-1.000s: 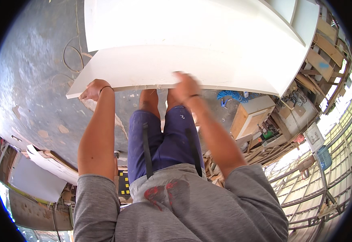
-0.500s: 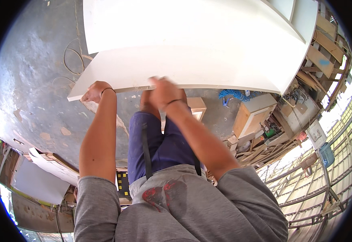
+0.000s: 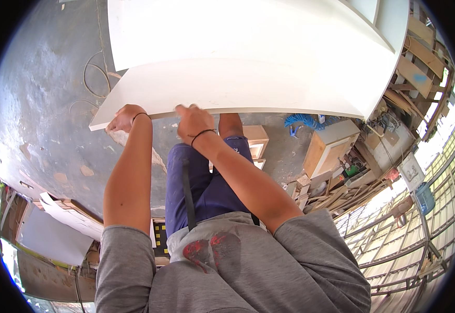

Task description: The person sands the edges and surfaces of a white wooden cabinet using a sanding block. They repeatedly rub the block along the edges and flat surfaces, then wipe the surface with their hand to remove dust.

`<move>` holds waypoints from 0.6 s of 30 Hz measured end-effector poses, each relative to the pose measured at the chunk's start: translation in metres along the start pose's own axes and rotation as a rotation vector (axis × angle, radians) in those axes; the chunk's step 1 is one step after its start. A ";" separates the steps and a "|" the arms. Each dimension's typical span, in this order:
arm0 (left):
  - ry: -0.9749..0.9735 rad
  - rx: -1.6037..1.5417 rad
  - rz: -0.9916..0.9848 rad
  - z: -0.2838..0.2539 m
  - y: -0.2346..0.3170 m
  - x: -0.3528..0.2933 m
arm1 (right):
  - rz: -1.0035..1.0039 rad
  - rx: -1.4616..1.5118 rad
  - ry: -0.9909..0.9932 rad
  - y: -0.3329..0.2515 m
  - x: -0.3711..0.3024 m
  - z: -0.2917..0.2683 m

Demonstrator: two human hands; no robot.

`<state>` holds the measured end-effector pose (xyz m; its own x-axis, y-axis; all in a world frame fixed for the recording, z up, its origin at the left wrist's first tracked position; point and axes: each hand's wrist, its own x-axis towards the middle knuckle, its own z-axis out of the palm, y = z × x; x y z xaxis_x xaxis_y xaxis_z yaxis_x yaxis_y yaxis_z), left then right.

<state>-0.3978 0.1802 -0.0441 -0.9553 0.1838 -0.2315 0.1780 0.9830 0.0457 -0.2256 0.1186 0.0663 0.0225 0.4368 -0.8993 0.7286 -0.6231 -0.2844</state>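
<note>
A large white board unit with a raised side panel lies across the upper part of the view, its near edge running in front of my knees. Close to that edge's left end, my left hand is closed over the board's rim, a dark band round its wrist. My right hand is at the same edge, right of the left one and in front of my knee. Its fingers are bunched against the rim; anything small inside them is hidden.
Under the unit is a worn grey floor with a looped cable. To the right lie a coiled blue hose, a small wooden cabinet and piled timber scraps. White boards lean at lower left.
My right hand has moved left along the board's edge, closer to my left hand, and is less blurred. The left hand stays at its place on the rim.
</note>
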 end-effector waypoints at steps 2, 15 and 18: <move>-0.010 0.114 0.012 -0.007 0.010 -0.010 | -0.002 0.073 0.016 0.006 -0.010 -0.017; 0.000 0.155 0.013 0.014 -0.009 0.016 | 0.217 -0.198 0.445 0.143 -0.028 -0.013; -0.019 0.097 0.001 -0.004 0.008 -0.007 | -0.005 -0.001 0.345 0.040 -0.013 0.028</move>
<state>-0.3906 0.1870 -0.0378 -0.9506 0.1840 -0.2501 0.2021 0.9782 -0.0486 -0.2154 0.0697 0.0575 0.2491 0.6339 -0.7322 0.7298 -0.6199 -0.2884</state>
